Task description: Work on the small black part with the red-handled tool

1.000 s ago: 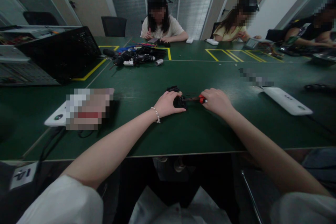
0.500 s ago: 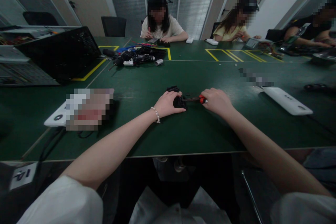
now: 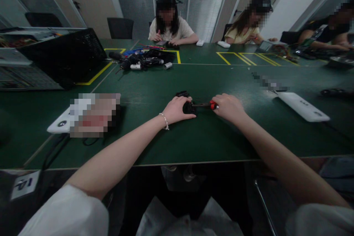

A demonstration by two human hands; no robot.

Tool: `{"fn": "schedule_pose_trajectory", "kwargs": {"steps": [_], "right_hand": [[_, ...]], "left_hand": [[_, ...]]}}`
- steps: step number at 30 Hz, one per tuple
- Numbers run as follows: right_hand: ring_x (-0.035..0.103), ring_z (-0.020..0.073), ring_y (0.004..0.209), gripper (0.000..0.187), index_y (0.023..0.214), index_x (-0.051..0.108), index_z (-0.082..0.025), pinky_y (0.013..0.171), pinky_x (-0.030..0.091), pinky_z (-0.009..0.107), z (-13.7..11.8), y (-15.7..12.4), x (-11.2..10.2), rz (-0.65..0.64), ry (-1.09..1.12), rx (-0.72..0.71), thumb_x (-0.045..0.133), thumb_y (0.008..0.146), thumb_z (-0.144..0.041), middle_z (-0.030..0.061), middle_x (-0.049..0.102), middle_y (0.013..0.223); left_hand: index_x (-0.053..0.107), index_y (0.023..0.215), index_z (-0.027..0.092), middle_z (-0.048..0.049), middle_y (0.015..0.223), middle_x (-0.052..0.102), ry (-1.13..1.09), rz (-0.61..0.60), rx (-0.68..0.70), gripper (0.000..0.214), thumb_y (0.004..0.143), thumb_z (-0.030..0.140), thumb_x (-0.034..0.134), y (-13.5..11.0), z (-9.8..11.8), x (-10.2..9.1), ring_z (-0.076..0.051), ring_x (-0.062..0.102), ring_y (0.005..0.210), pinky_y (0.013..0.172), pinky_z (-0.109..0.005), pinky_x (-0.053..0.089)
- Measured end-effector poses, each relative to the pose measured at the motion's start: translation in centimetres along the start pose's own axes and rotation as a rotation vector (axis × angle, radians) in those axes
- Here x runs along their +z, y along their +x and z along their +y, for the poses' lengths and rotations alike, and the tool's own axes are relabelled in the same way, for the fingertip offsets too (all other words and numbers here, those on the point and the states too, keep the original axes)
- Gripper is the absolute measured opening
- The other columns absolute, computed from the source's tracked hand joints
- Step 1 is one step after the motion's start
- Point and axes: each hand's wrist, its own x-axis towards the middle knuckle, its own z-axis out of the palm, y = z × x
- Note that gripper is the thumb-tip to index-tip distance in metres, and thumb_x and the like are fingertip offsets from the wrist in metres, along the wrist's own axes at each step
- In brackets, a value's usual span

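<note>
My left hand (image 3: pixel 177 110) is closed over a small black device (image 3: pixel 188 107) that rests on the green table (image 3: pixel 155 143), pinning it down. A bracelet sits on that wrist. My right hand (image 3: pixel 227 107) grips a screwdriver (image 3: pixel 205 105) with a red handle. Its dark shaft points left and its tip meets the black device. A second small black part (image 3: pixel 182 94) lies just behind my left hand.
A white power strip (image 3: pixel 302 106) lies to the right, another white device (image 3: pixel 59 125) to the left beside a blurred patch. A black open case (image 3: pixel 65 57) stands at far left. A heap of tools (image 3: pixel 142 60) lies mid-table. Three people sit across and to the right.
</note>
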Motion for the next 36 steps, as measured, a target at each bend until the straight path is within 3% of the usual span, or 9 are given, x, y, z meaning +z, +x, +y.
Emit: {"fn": "schedule_pose_trajectory", "kwargs": {"steps": [10,36], "right_hand": [[0.056,0.0201,0.076,0.021,0.087,0.063,-0.017,0.062,0.034,0.031,-0.29,0.03,-0.06,-0.059,0.039,0.047,0.046,0.080,-0.026,0.0084,0.066,0.086],[0.055,0.0206,0.077,0.019,0.087,0.063,-0.016,0.063,0.035,0.031,0.01,0.03,0.18,-0.002,0.016,-0.002,0.048,0.078,-0.024,0.0090,0.065,0.086]], "left_hand": [[0.057,0.111,0.017,-0.0080,0.128,0.055,-0.009,-0.006,-0.004,0.056,0.070,0.053,0.067,-0.01,0.07,-0.05,-0.029,0.050,0.115,0.098,-0.041,0.040],[0.056,0.110,0.017,-0.0079,0.127,0.056,-0.003,0.006,-0.009,0.057,0.068,0.053,0.069,-0.03,0.14,-0.06,-0.028,0.050,0.115,0.099,-0.042,0.040]]}}
